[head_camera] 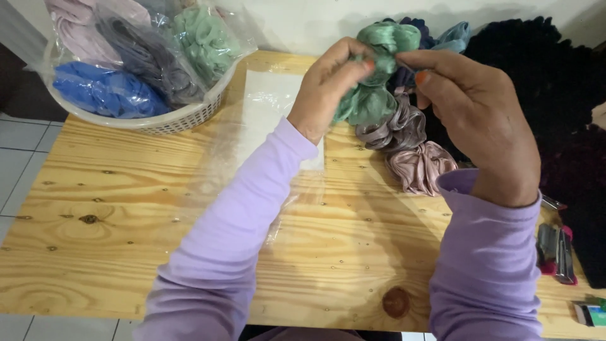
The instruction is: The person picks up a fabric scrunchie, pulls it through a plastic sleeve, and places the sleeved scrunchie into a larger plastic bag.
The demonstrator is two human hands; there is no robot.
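Two hands on the green scrunchie [372, 76], held above the worktop [126, 208] just past the clear bag [271, 107]: left hand [328, 95] clamped on it, right hand [480, 120] pinching its top. Prob. mid-check; next needs the bag opened.

White woven basket [177, 120] at the far left corner of the pale wooden surface [126, 240], filled with clear bags of scrunchies: blue [104, 91], dark grey [148, 57], green [205, 38], pale pink [76, 25]. Just right of the basket, flat clear plastic bags [268, 104] lying on the wood. Well right of the basket, a mauve satin scrunchie [391, 126], a dusty pink one [420, 165] touching it, and a black fluffy heap [555, 95] beyond. Far right and nearer than the basket, a stapler [555, 252] at the edge.
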